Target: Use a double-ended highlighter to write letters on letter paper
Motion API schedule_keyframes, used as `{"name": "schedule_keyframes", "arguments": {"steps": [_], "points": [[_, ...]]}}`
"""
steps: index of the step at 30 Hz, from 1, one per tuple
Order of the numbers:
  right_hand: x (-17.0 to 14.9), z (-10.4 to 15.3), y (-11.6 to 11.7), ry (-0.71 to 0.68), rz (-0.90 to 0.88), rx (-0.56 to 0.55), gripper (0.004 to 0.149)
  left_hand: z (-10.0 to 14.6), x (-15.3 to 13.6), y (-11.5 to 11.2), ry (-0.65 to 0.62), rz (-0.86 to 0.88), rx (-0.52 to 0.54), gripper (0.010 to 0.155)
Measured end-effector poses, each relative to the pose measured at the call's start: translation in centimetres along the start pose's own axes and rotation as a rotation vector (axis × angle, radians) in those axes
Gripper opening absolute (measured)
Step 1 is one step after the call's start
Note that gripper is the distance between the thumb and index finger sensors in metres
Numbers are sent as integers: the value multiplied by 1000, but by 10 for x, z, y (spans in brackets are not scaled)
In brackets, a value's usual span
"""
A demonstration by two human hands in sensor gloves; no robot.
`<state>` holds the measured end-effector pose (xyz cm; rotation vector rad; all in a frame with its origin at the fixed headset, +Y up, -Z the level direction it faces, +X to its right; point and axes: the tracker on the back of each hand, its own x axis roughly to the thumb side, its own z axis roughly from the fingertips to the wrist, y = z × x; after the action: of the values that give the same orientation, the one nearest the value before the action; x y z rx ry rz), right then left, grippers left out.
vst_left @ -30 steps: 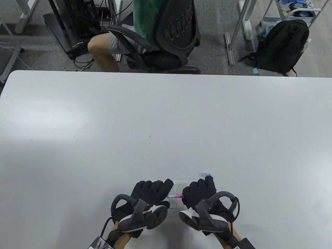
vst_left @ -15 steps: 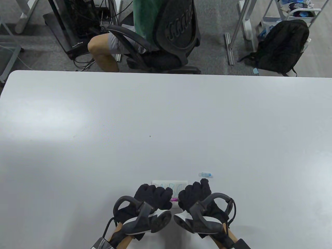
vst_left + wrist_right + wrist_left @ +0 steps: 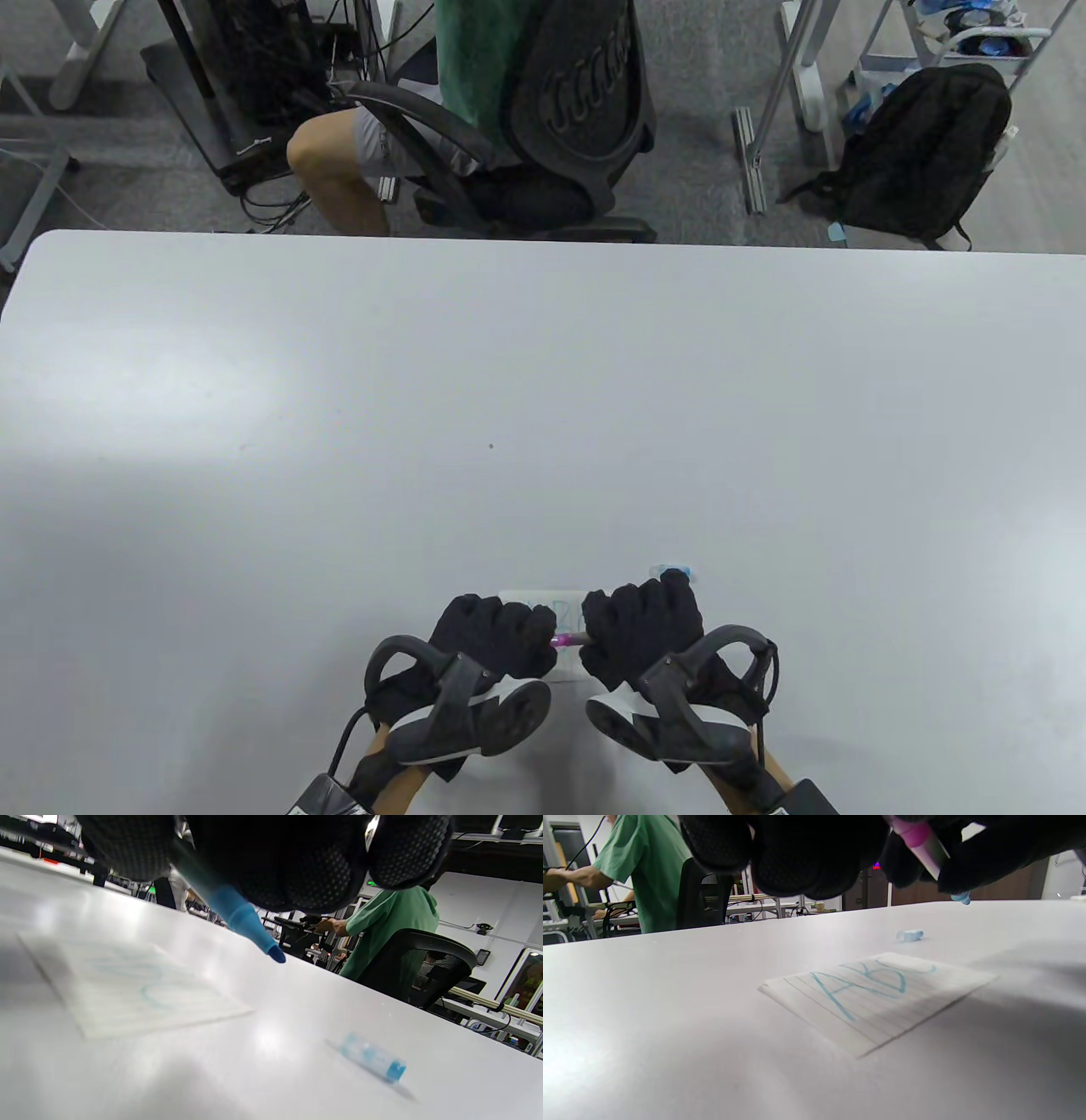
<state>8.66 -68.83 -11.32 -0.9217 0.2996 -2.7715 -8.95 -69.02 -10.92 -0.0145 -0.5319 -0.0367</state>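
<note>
The right hand is gripping the highlighter, its long axis running sideways toward the left hand, which is pinching the pink end; the blue tip is hovering above the table, right of the letter paper; the blue cap is lying just beyond.

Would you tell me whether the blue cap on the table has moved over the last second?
No. The blue cap lies at the same spot beyond the letter paper's far right corner.
</note>
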Motion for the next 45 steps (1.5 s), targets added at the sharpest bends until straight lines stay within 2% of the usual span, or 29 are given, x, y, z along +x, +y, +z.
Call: {"name": "schedule_keyframes", "arguments": {"steps": [5, 8, 12, 16, 19, 22, 26, 29, 35, 41, 45], "points": [[-24, 1, -13, 81, -51, -79, 63, 1, -16, 4, 44, 38, 16, 51], [-44, -1, -9, 169, -54, -88, 61, 2, -28, 6, 80, 55, 31, 51], [-64, -7, 10, 264, -79, 14, 59, 4, -48, 4, 141, 121, 33, 51], [-74, -13, 41, 288, -67, 239, 61, 6, -65, -3, 191, 169, 14, 51], [-76, -14, 59, 272, -10, 338, 60, 6, -73, -7, 211, 195, 8, 51], [-77, -15, 68, 266, -16, 369, 59, 5, -77, -9, 221, 208, 2, 51], [-76, -18, 70, 269, -38, 298, 49, 6, -81, -12, 230, 224, -4, 51], [-76, -20, 70, 249, -12, 300, 50, 6, -84, -13, 235, 232, -7, 51], [-81, -17, 69, 255, -75, 315, 51, 8, -89, -15, 245, 270, -14, 50], [-67, -13, 41, 178, -106, 175, 52, 6, -84, -14, 213, 299, -16, 51], [-50, -13, 27, 114, -111, 129, 52, 6, -76, -12, 187, 293, -14, 50]]}}
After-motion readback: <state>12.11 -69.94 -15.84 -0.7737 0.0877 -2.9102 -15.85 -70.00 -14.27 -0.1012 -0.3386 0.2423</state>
